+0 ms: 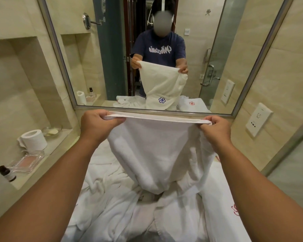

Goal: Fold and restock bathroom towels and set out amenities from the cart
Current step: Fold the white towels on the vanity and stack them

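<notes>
gripping one top corner of a white towel [156,151] with the left hand [98,123], thumb on top and fingers curled under; pinching the other corner with the right hand [215,128] in the same way. stretched taut between the two, top hem level, just in front of the lower frame of the mirror [77,67]. hanging down from there and sagging at the lower end onto a rumpled pile [112,198] of white linen across the counter. one held towel; below, too tangled to count. at the right of the pile, a flatter piece with a red emblem [234,209], beside the right forearm.

off to the left, in a wall niche [59,142]: one paper roll [34,139], one glass bowl [51,131] behind it, one glass tray [27,161] in front, two small dark-capped bottles [6,172] nearest the camera, all well apart from the hands. on the right wall, one socket plate [258,119], near the right hand, not touching.

hemmed in by niche ledge at left, mirror ahead, wall and glass panel [296,172] at right; open room only above the pile, between the forearms.
</notes>
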